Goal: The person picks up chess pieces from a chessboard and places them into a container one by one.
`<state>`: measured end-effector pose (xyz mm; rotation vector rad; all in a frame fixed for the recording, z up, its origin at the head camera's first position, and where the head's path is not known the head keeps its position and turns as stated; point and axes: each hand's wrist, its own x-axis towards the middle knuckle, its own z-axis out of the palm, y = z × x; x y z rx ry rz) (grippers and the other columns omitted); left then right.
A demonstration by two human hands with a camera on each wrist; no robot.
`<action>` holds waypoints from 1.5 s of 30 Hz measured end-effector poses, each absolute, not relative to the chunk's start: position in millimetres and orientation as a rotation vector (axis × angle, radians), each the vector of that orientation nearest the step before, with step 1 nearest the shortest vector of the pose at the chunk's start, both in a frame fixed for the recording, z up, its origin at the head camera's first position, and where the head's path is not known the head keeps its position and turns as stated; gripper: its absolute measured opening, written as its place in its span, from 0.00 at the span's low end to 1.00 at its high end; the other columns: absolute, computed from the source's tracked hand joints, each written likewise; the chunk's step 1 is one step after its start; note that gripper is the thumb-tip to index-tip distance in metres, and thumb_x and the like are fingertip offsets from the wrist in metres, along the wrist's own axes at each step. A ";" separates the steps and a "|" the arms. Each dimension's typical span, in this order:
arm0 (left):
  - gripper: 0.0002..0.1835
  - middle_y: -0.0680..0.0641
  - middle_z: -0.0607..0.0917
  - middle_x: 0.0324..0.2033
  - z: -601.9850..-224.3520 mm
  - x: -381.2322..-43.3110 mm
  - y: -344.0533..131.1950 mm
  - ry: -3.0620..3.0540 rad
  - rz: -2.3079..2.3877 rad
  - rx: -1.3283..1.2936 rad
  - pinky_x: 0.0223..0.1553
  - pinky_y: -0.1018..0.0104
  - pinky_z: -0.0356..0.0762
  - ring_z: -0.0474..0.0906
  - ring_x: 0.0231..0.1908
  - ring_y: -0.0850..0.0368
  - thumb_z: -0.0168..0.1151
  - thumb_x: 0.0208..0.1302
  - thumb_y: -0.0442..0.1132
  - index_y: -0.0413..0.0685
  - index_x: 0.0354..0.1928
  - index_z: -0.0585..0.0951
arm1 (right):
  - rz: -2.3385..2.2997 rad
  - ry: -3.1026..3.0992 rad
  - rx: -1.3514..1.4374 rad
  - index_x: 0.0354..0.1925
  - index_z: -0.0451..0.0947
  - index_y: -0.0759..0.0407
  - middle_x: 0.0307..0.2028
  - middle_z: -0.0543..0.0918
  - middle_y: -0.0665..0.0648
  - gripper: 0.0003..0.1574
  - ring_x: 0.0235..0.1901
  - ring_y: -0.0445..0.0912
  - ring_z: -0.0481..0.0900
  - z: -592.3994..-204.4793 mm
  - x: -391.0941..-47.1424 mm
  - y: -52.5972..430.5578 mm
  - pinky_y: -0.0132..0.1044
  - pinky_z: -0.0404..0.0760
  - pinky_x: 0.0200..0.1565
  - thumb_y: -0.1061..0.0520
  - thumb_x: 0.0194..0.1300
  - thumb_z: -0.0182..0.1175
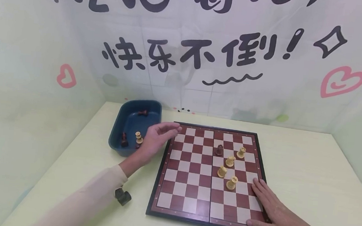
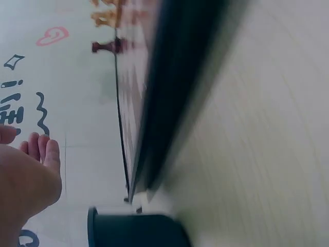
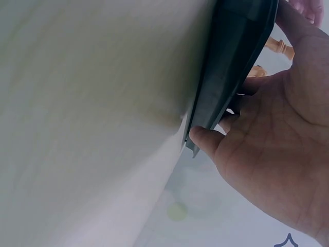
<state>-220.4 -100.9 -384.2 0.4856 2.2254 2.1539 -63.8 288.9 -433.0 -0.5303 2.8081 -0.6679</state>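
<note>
A brown-and-white chessboard with a dark frame lies on the table. My left hand is over its far left corner, fingers loosely bent, with nothing visible in them; the left wrist view shows that hand beside the board's dark edge. Along the right edge, my right hand rests on the board with fingers spread. In the right wrist view, the fingers of that hand touch the board's side. On the right half stand a dark chess piece, a light knight and several other light pieces, including a rook.
Left of the board is a blue bin with a light chess piece and a few dark pieces in it; my left hand and forearm partly cover its near right side. A printed wall sheet hangs behind the table.
</note>
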 end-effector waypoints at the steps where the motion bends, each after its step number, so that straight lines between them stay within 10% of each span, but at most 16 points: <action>1: 0.15 0.35 0.86 0.51 -383.7 -220.1 -97.2 2.212 2.152 0.469 0.54 0.63 0.80 0.81 0.54 0.43 0.64 0.71 0.33 0.32 0.56 0.82 | -0.666 2.813 -0.533 0.82 0.43 0.50 0.80 0.46 0.54 0.64 0.75 0.32 0.33 -433.3 -63.3 289.1 0.55 0.71 0.64 0.24 0.64 0.59; 8: 0.15 0.37 0.86 0.51 -385.0 -216.9 -76.5 2.167 2.111 0.461 0.57 0.57 0.79 0.80 0.56 0.39 0.63 0.71 0.33 0.33 0.56 0.82 | -0.673 2.811 -0.521 0.82 0.43 0.49 0.80 0.46 0.54 0.64 0.75 0.34 0.34 -433.9 -62.3 290.0 0.58 0.70 0.64 0.24 0.64 0.58; 15: 0.17 0.30 0.82 0.55 -391.9 -211.1 -63.1 1.880 2.166 0.436 0.60 0.53 0.76 0.79 0.57 0.38 0.61 0.72 0.32 0.28 0.58 0.78 | -0.804 2.780 -0.552 0.82 0.44 0.51 0.80 0.45 0.55 0.62 0.75 0.33 0.31 -435.8 -61.7 290.3 0.11 0.38 0.58 0.28 0.66 0.61; 45: 0.16 0.49 0.89 0.44 -400.8 -196.3 -8.4 2.028 1.785 0.563 0.51 0.66 0.81 0.84 0.47 0.57 0.70 0.65 0.31 0.35 0.54 0.84 | -0.851 2.747 -0.543 0.82 0.44 0.52 0.80 0.44 0.56 0.63 0.77 0.42 0.35 -433.0 -62.9 290.5 0.09 0.36 0.58 0.28 0.66 0.61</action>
